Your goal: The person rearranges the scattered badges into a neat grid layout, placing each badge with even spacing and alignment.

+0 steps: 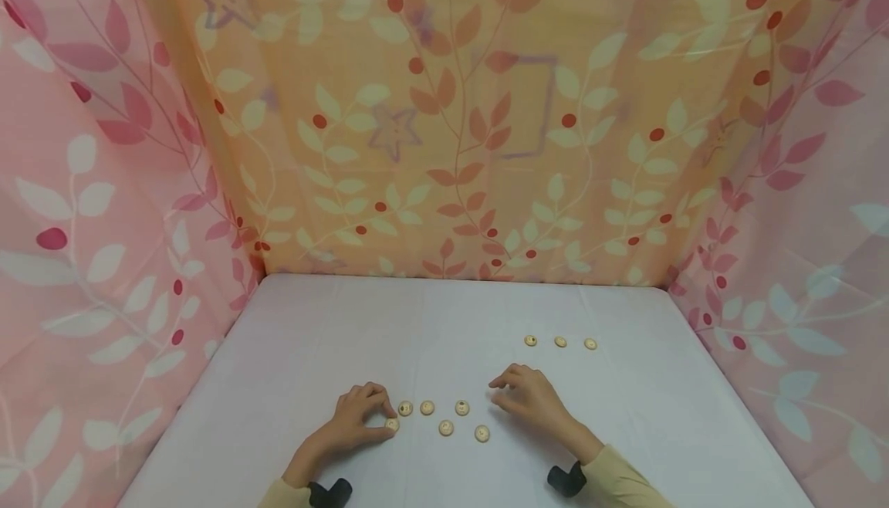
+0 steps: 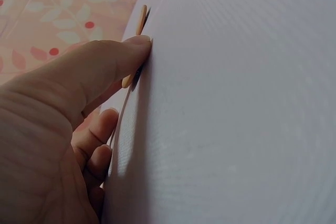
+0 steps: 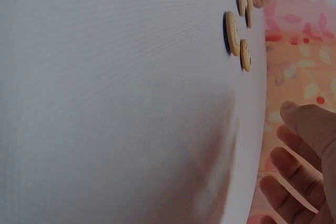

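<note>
My left hand [image 1: 356, 417] is low on the table, pinching a small round wooden disc [image 1: 392, 425] between thumb and index finger. In the left wrist view the thumb covers part of that disc [image 2: 127, 81]. Just right of it lie several like discs with dark markings, among them a disc [image 1: 406, 408] close to the fingertips, a disc [image 1: 446, 428] and a disc [image 1: 482, 434]. My right hand [image 1: 531, 398] hovers over the table right of this group, fingers loosely bent and holding nothing. In the right wrist view its fingers are apart from the discs [image 3: 232, 33].
Three more discs [image 1: 560, 342] lie in a row farther back on the right. A white cloth covers the table [image 1: 333, 323]. Patterned curtains stand at the back [image 1: 458, 184], left [image 1: 104, 261] and right [image 1: 799, 261]. Both wrists wear black devices [image 1: 566, 480].
</note>
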Demonstrator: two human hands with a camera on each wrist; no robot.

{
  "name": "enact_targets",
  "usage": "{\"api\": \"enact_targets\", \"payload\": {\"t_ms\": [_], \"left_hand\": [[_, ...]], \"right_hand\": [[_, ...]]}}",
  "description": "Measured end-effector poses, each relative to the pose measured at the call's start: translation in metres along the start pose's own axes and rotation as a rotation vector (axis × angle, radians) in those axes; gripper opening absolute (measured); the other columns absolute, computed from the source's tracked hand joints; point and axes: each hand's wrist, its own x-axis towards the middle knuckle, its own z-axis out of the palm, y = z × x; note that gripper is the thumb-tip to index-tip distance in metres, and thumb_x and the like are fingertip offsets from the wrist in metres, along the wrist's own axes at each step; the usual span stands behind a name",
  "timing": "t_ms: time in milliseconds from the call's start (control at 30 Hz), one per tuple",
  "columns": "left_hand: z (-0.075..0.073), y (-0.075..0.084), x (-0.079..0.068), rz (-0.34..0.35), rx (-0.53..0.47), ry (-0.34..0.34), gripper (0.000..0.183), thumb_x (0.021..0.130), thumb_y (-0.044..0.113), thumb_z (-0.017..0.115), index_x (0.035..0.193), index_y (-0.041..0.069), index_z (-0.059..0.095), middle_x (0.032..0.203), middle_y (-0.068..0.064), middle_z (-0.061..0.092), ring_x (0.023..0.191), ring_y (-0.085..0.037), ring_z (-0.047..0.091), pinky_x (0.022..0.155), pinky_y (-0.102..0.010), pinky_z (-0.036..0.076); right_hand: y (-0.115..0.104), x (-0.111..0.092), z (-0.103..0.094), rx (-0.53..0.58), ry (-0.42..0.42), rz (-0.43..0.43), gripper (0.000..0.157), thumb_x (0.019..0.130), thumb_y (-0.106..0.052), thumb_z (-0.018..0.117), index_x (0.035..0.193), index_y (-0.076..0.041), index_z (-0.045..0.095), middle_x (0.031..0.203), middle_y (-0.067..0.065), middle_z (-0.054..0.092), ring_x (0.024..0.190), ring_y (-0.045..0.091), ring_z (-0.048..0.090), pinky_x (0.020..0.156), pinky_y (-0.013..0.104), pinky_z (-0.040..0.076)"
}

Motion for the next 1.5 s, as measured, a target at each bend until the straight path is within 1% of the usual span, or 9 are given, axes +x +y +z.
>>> {"api": "enact_targets", "payload": {"t_ms": [100,167,367,567,767,933,1033,1267,1500], "left_hand": [[-0.001,0.001,0.000,-0.003,-0.003,-0.001,0.018,0.074,0.041,0.073,0.083,0.035,0.060,0.108,0.012,0.048,0.098,-0.013,0.037,0.086,-0.050,0.026],[-0.002,0.001,0.000,-0.003,-0.004,-0.003,0.018,0.074,0.041,0.073,0.084,0.034,0.060,0.108,0.012,0.048,0.098,-0.013,0.038,0.086,-0.050,0.026],[-0.002,0.002,0.000,-0.001,-0.001,-0.005,0.018,0.074,0.040,0.073,0.084,0.034,0.060,0.108,0.012,0.048,0.098,-0.013,0.038,0.086,-0.049,0.026],[-0.001,0.002,0.001,-0.003,0.010,-0.002,0.018,0.074,0.040,0.073,0.084,0.034,0.060,0.108,0.011,0.048,0.099,-0.014,0.038,0.085,-0.051,0.026],[-0.001,0.002,0.001,-0.010,0.024,-0.002,0.018,0.074,0.041,0.073,0.083,0.034,0.060,0.108,0.012,0.048,0.098,-0.013,0.038,0.084,-0.049,0.026],[-0.001,0.001,0.000,-0.011,0.023,-0.002,0.018,0.074,0.040,0.073,0.083,0.034,0.059,0.108,0.011,0.049,0.097,-0.013,0.038,0.084,-0.048,0.026],[0.000,0.001,0.001,-0.010,0.024,-0.004,0.018,0.074,0.041,0.073,0.083,0.034,0.059,0.108,0.012,0.048,0.098,-0.013,0.038,0.084,-0.048,0.026],[0.000,0.000,0.001,-0.008,0.012,-0.004,0.018,0.074,0.042,0.073,0.083,0.035,0.059,0.108,0.012,0.048,0.098,-0.014,0.037,0.085,-0.050,0.025],[-0.001,0.001,0.001,-0.006,0.014,-0.002,0.018,0.074,0.040,0.073,0.083,0.034,0.059,0.108,0.012,0.048,0.097,-0.014,0.038,0.085,-0.049,0.026]], "right_hand": [[-0.002,0.000,0.002,0.008,-0.018,-0.010,0.017,0.077,-0.026,0.074,0.092,-0.019,0.070,0.086,-0.010,0.062,0.077,0.008,0.055,0.069,0.026,0.038],[-0.004,-0.001,0.003,0.008,-0.023,-0.031,0.017,0.076,-0.026,0.075,0.091,-0.019,0.071,0.086,-0.010,0.062,0.075,0.008,0.055,0.069,0.026,0.037],[-0.008,-0.004,0.009,-0.022,-0.034,-0.084,0.018,0.075,-0.029,0.075,0.090,-0.021,0.070,0.086,-0.013,0.061,0.075,0.005,0.054,0.070,0.026,0.037],[-0.012,-0.008,0.012,-0.002,-0.074,-0.110,0.018,0.076,-0.031,0.074,0.092,-0.022,0.069,0.087,-0.013,0.060,0.074,0.004,0.053,0.071,0.027,0.037],[-0.016,-0.011,0.016,-0.008,-0.130,-0.108,0.020,0.077,-0.037,0.072,0.093,-0.024,0.069,0.088,-0.015,0.060,0.075,-0.002,0.049,0.073,0.028,0.038],[-0.019,-0.014,0.017,-0.013,-0.171,-0.074,0.022,0.079,-0.042,0.069,0.094,-0.026,0.068,0.088,-0.018,0.059,0.081,-0.003,0.051,0.077,0.031,0.039],[-0.020,-0.016,0.018,-0.010,-0.194,-0.055,0.021,0.080,-0.042,0.068,0.094,-0.027,0.069,0.088,-0.019,0.058,0.082,-0.003,0.050,0.079,0.032,0.038],[-0.023,-0.018,0.019,-0.010,-0.202,-0.058,0.022,0.078,-0.042,0.071,0.094,-0.027,0.069,0.089,-0.019,0.058,0.083,-0.002,0.050,0.079,0.031,0.038],[-0.022,-0.019,0.019,-0.024,-0.227,-0.068,0.024,0.075,-0.040,0.073,0.095,-0.028,0.068,0.090,-0.020,0.058,0.087,-0.001,0.051,0.081,0.033,0.039]]}}
